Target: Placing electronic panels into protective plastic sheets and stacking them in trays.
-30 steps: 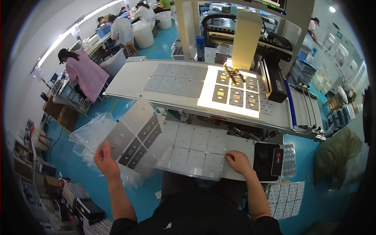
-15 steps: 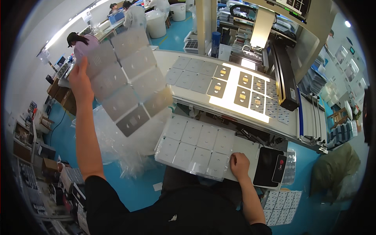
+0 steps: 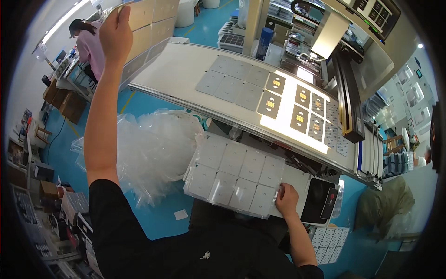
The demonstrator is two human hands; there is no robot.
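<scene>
Multi-card sheet [image 3: 147,29] is raised at the left end of the conveyor [image 3: 162,69]. Of the two hands, the left hand [image 3: 116,36] is closed on the sheet's left edge, thumb uppermost. The sheet stands tilted, its lower edge slanting up to the right; its top runs out of view, so its long axis cannot be told. On the tabletop [image 3: 297,180] on the near side of the conveyor lies a clear-wrapped card stack [image 3: 232,176], long axis left to right, roughly parallel to the conveyor. The right hand [image 3: 287,199] has half-curled fingers at the stack's right edge; whether they pinch it cannot be told. Stack cards bear small curved marks; dark cards [image 3: 268,104] on the conveyor's lit part show yellow bars and white marks. Lettering is too small to read
</scene>
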